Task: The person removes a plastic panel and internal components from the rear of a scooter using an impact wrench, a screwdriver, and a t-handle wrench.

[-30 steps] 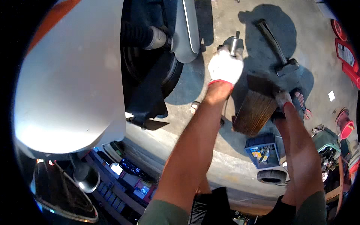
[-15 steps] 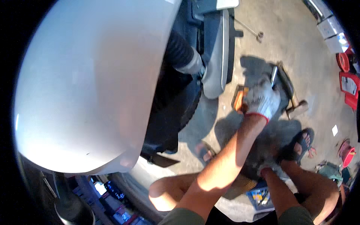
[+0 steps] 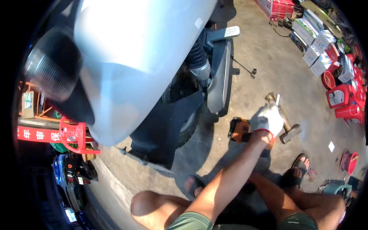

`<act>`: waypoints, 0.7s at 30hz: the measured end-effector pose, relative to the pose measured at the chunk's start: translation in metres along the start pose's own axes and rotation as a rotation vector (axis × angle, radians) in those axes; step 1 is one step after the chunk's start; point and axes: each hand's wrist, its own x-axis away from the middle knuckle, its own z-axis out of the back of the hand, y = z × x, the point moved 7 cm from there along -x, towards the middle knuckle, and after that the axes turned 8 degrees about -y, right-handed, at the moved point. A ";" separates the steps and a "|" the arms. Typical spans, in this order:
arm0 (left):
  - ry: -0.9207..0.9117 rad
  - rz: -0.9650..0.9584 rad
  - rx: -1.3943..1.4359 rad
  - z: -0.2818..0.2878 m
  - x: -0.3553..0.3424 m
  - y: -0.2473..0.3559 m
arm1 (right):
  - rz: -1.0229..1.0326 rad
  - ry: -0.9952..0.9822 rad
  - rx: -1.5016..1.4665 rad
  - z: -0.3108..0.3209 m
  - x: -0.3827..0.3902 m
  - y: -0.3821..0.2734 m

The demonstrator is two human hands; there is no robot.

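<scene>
My left hand [image 3: 267, 119], in a white glove with a red cuff, is closed low over the floor. A short silver metal rod [image 3: 278, 99] sticks up from its fingers. Beside and partly under the glove lies an orange-and-black cordless power tool [image 3: 240, 129]; whether the hand touches it is unclear. A hammer [image 3: 290, 133] lies just right of the glove, its handle running past the fingers. My right forearm reaches inward between my legs and passes behind the left forearm, which hides the right hand and its fingers.
A pale scooter [image 3: 122, 96] with a dark wheel [image 3: 188, 130] fills the left. A long wrench [image 3: 245, 67] lies on the floor beyond. Boxes [image 3: 320, 63] and red jugs [image 3: 337, 97] line the right side, a red reel [image 3: 348, 161] nearer. At far left is a red chair [image 3: 73, 136].
The view has shifted, showing more on both sides. My right hand, gloved and visible near a blue tool tray, is now hidden. My left hand stays by the hammer with the rod.
</scene>
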 end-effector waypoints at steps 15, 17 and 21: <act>0.399 -0.028 0.124 0.106 0.099 -0.083 | -0.447 0.683 -0.367 0.116 0.116 0.020; 0.423 -0.057 0.222 0.117 0.100 -0.100 | -0.442 0.808 -0.366 0.124 0.129 0.011; 0.278 -0.083 0.557 0.109 0.095 -0.094 | -0.439 1.148 -0.240 0.153 0.159 0.020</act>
